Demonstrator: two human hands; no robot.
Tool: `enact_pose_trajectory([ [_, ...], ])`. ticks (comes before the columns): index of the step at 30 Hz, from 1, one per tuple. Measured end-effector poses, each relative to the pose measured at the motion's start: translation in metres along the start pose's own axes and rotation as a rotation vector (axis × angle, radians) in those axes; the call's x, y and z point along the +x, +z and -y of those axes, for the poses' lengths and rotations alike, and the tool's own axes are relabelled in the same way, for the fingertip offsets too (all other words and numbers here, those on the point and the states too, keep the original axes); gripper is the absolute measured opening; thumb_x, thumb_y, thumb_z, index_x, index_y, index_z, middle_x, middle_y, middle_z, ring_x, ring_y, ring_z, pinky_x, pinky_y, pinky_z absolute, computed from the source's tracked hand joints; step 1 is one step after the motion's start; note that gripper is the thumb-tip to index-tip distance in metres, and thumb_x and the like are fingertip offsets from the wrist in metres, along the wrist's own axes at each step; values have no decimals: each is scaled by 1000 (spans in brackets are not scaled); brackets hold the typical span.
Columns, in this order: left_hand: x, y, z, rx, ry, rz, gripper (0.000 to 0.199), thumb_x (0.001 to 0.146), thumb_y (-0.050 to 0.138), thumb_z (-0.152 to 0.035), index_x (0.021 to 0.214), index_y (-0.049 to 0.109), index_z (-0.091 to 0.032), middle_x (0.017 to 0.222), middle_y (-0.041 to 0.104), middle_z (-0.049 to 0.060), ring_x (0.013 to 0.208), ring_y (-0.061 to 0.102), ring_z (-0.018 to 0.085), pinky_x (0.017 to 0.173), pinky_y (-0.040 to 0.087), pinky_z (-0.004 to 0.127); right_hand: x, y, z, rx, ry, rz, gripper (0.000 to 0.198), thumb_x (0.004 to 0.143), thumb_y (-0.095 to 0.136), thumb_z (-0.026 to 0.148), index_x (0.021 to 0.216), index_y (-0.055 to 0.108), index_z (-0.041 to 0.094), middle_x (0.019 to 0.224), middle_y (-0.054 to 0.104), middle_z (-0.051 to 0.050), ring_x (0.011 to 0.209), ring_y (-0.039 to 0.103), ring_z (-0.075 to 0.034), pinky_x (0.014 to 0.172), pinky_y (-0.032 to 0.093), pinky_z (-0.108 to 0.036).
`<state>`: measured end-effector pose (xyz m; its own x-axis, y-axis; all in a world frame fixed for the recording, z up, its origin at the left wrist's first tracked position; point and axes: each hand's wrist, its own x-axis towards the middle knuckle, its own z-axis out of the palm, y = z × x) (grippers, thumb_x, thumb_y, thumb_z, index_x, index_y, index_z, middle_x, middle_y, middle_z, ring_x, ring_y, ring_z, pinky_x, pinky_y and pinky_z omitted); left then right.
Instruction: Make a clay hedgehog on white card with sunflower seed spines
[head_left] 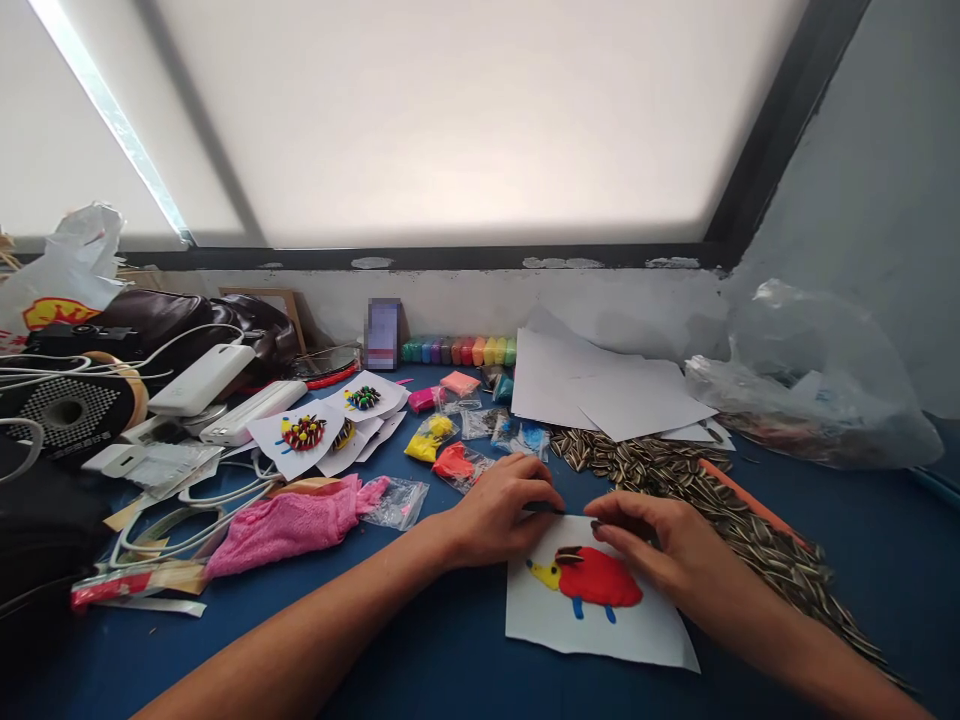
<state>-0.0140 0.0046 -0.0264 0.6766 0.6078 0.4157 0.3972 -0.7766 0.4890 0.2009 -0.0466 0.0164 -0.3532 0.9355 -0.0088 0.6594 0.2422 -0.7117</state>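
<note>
A white paper sheet (600, 645) lies on the blue table, bearing a hedgehog figure in modelling clay. It has a red body (604, 578), a yellow face (545, 575) and blue legs. Striped sunflower seeds (568, 554) stick in the top of the red clay near the face. My left hand (504, 508) rests at the sheet's upper left edge, thumb on the paper and fingers loosely apart. Over the upper right of the sheet, my right hand (660, 540) pinches a dark sunflower seed (596, 527) between thumb and forefinger, just above the red clay.
Loose sunflower seeds (675, 485) spread along the right. Behind are bagged clay (431, 437), coloured clay blocks (465, 350), paper sheets (592, 375) and a plastic bag (817, 390). Finished hedgehog pictures (300, 437), a pink cloth (292, 528), cables and a power strip (251, 412) occupy the left.
</note>
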Motion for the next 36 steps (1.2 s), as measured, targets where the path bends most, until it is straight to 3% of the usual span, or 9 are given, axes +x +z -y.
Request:
enact_pose_trajectory([
  [4,-1,-1,1,-15,21,12,15,84,59,-16,95,69,-17,97,61,7,92,55,18,83,46,31,-1,11,-9,11,-1,-28,24,88,51,36,79,68,22,74,70,-2,70,63,-18,62,48,-28],
  [13,2,-7,-4,-11,-22,113,19,81,63,-12,97,71,-17,92,59,5,90,53,18,80,43,30,0,19,-15,27,-94,-88,22,88,50,29,84,70,24,85,68,-3,75,63,-17,69,48,-29],
  [20,2,-4,-5,-116,-62,109,21,77,65,-5,93,71,-17,90,60,4,90,54,16,82,43,29,1,24,-20,74,-27,-89,21,87,51,30,87,71,25,84,72,-3,77,66,-19,70,51,-30],
  [25,1,-2,-4,-129,-62,99,16,77,64,-5,85,70,-18,88,61,3,88,55,16,86,42,32,0,23,-16,53,-90,-103,20,87,51,27,84,72,24,86,73,-4,81,67,-19,73,52,-31],
  [36,1,-3,-4,-131,-63,118,14,76,64,-9,84,71,-19,90,64,3,89,55,17,88,41,33,1,24,-14,4,-164,-82,23,90,48,26,84,70,25,82,70,-3,76,64,-17,69,50,-29],
])
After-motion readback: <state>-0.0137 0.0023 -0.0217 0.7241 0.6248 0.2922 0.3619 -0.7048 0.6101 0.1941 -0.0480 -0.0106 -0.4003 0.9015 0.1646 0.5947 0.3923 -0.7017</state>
